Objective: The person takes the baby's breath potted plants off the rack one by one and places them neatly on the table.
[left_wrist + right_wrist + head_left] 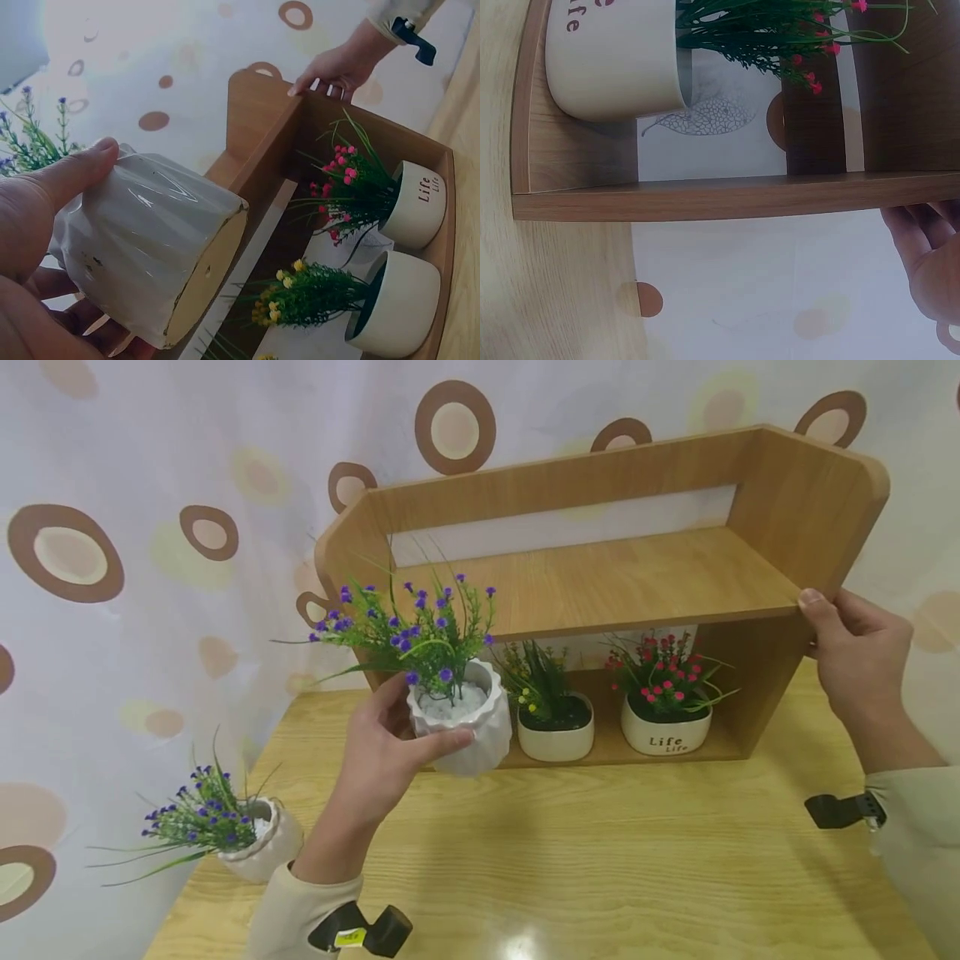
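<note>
In the head view my left hand (pixel 382 752) grips a white ribbed pot (pixel 472 727) of purple flowers (pixel 420 627), thumb across its front and fingers behind. The pot is held up before the left part of a wooden two-tier shelf (pixel 585 581); its unglazed base (pixel 208 277) shows in the left wrist view. My right hand (pixel 862 652) holds the shelf's right side panel, thumb at the front edge by the upper board and fingers round the outside. On the lower tier stand a yellow-flowered pot (pixel 557 739) and a red-flowered pot (pixel 667 731) lettered "Life".
A second white pot (pixel 273 852) with purple flowers stands at the table's left edge, its stems leaning left. The wooden table (pixel 585 852) extends in front of the shelf. Behind hangs a pale curtain (pixel 187 443) with brown ring patterns.
</note>
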A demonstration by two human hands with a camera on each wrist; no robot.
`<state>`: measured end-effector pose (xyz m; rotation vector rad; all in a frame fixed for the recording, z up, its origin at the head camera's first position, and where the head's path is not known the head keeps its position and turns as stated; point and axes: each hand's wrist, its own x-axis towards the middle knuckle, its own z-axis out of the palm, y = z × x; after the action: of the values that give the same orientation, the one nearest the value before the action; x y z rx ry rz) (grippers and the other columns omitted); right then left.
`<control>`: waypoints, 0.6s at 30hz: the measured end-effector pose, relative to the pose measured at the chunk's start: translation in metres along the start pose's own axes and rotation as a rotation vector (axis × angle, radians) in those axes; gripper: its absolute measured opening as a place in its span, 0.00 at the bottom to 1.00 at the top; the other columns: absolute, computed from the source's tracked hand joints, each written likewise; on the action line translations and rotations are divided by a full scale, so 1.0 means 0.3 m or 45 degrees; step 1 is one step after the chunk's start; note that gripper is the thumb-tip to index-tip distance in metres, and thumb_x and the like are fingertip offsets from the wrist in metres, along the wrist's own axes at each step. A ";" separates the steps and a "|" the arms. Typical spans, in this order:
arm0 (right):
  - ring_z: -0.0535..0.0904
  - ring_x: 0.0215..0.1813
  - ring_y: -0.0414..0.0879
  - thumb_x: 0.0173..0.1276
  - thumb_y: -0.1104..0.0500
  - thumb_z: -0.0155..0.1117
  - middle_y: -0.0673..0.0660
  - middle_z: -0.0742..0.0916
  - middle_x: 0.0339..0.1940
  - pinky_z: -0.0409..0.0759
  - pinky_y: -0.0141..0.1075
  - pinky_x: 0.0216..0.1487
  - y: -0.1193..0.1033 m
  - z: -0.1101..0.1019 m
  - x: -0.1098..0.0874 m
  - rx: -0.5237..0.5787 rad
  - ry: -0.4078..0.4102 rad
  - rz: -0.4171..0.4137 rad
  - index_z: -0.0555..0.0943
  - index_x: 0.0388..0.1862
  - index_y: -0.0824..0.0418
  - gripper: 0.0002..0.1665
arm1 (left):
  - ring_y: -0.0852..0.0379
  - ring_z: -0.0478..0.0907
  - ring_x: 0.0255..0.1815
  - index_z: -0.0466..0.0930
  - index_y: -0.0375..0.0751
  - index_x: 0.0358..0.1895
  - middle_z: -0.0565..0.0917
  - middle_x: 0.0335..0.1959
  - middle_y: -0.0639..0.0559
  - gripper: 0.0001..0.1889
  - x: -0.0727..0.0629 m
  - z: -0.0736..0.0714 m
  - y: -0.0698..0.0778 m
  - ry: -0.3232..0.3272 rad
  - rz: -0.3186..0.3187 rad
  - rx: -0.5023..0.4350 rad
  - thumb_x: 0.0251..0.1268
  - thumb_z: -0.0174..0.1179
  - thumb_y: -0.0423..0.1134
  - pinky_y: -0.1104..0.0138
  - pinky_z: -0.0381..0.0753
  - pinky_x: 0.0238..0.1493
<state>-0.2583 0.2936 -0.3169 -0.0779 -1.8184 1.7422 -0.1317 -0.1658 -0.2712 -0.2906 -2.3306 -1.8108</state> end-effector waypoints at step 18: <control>0.85 0.34 0.32 0.69 0.60 0.68 0.41 0.89 0.36 0.80 0.21 0.30 0.002 -0.004 0.004 0.112 -0.036 -0.027 0.85 0.57 0.62 0.18 | 0.47 0.78 0.57 0.73 0.37 0.66 0.79 0.58 0.44 0.40 -0.114 -0.060 -0.107 0.214 -0.073 0.019 0.44 0.79 0.29 0.66 0.80 0.55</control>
<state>-0.2589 0.2953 -0.3170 0.0011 -1.7537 1.8142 -0.1067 -0.1926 -0.3056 -0.0669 -2.2576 -1.7677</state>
